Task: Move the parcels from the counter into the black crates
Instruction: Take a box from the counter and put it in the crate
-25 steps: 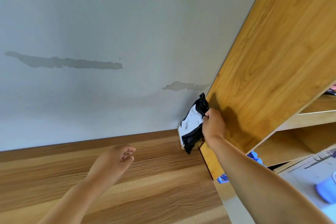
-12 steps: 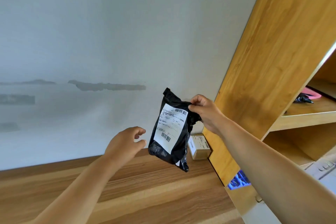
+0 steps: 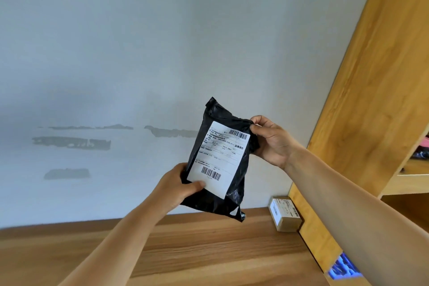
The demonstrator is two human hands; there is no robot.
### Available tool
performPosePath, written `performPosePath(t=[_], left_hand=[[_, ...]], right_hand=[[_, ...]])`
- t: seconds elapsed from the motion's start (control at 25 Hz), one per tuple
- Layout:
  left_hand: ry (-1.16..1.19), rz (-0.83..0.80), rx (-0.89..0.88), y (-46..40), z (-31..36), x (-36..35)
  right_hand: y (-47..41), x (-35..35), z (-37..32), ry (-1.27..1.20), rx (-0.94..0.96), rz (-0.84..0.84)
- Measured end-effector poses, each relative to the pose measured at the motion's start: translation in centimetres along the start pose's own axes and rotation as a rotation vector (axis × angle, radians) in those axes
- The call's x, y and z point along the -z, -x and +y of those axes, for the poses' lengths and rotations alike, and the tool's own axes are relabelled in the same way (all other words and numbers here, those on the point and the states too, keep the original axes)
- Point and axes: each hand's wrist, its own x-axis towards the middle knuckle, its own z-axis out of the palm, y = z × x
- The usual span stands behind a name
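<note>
On the far left, the pale wall (image 3: 116,53) carries several grey scuffed patches (image 3: 72,142) where the paint has peeled in streaks. Below it runs the wooden counter (image 3: 197,251), its grain lying lengthwise.

Rising from the lower left, a bare forearm leads to the left hand (image 3: 176,187), which grips the lower left edge of a black plastic parcel (image 3: 234,199); the thumb (image 3: 196,185) presses on the bottom corner of the white shipping label (image 3: 220,158), the other fingers hidden behind the bag. The parcel is held up in the air above the counter, in front of the wall, slightly tilted with its top leaning left. Its label faces the camera and shows one barcode near the top and another near the bottom; the print is too small to read.

The right hand (image 3: 272,141) pinches the crumpled upper right corner of the same parcel between thumb and fingers, so both hands are closed on it.

Further right, a small cardboard box (image 3: 286,216) with a label on its top rests on the counter, set against the base of a tall wooden shelf unit (image 3: 371,100). The unit's side panel slants up to the right edge, and its open shelves hold dark and pink objects that are only partly in view. A blurred blue shape (image 3: 343,269) shows at the lower right, beneath the right forearm.
</note>
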Motion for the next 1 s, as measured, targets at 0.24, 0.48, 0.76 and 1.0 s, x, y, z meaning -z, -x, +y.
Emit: performPosePath(t=[0.24, 0.48, 0.76, 1.0], left_hand=[[0.077, 0.055, 0.031, 1.2, -0.1, 1.8], [0.17, 0.005, 0.035, 2.0, -0.6, 2.3], [0.22, -0.01, 0.044, 3.1, -1.3, 4.2], [0.152, 0.216, 0.087, 5.0, -3.1, 8.0]], right_hand=[[-0.3, -2.0, -0.3, 0.098, 0.08, 0.044], [-1.2, -5.0, -1.5, 0.971, 0.117, 0.094], [-2.5, -8.7, -0.5, 0.931, 0.261, 0.213], [-1.3, -10.6, 4.5, 0.967, 0.313, 0.457]])
